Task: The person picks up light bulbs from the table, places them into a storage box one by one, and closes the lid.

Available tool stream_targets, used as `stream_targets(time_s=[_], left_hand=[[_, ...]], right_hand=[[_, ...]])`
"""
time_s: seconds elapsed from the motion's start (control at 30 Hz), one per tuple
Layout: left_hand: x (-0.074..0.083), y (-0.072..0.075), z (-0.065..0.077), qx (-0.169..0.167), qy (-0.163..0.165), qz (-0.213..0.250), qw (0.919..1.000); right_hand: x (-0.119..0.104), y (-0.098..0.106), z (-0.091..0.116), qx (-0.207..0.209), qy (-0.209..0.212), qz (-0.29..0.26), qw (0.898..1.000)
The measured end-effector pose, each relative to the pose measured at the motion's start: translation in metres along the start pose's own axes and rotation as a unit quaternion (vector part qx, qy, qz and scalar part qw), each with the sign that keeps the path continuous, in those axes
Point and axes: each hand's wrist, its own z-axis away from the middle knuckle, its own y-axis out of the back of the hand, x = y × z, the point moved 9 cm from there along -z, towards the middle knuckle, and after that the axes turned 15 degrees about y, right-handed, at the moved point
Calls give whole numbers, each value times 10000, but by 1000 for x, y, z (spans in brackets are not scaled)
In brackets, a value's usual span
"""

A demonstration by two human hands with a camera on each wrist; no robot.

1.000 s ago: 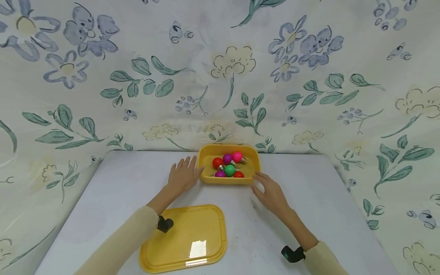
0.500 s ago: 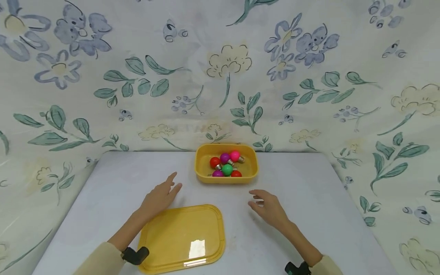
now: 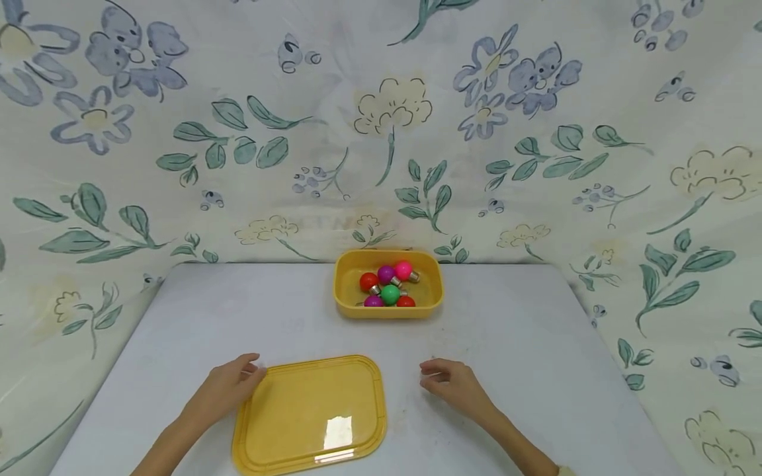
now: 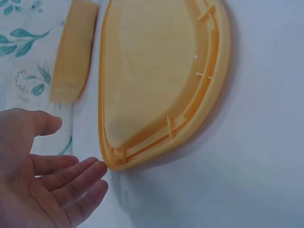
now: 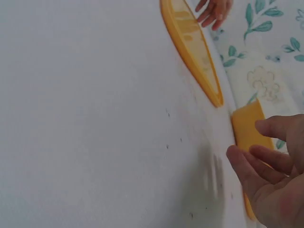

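A yellow rectangular lid (image 3: pixel 297 413) lies on the white table, its inner side with the ribbed rim facing up in the left wrist view. My left hand (image 3: pixel 221 391) is at the lid's far left corner, fingers loosely bent and holding nothing; whether a fingertip touches the rim I cannot tell. To the right of the lid, my right hand (image 3: pixel 457 389) hovers above the table with relaxed fingers and nothing in them. Farther back stands a yellow box (image 3: pixel 389 313), apart from both hands. Inside it lie several small coloured bulbs, among them a green bulb (image 3: pixel 389 295) and a pink bulb (image 3: pixel 403 270).
The white table (image 3: pixel 506 317) runs back to a flower-patterned cloth (image 3: pixel 333 132) hanging behind it. The box stands close to the table's far edge. Small dark specks mark the tabletop near the right hand.
Both hands have left the sides of the box and drawn back toward the person. The left is now beside the lid, the right nearer the front. Box and lid stay in place.
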Motion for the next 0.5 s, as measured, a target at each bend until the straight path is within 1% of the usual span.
stream_targets(time_s=[0.1,0.23,0.3,0.4,0.5], left_hand=[[-15,1,5,-35,230,-72,9997],[-30,0,12,-100,464,-199,9987],[-35,-2,15,-94,513,-277,9983],[-42,-6,20,-157,687,-405,9967],[-50,-12,24,-301,946,-429,9941]], right_hand=[[4,-12,4,-149,-334,-485,9982],[6,-28,8,-250,-696,-1122,9909],[5,-34,9,-256,-842,-1347,9870],[2,-41,10,-262,-1007,-1505,9831],[1,-47,10,-298,-1132,-1479,9821]])
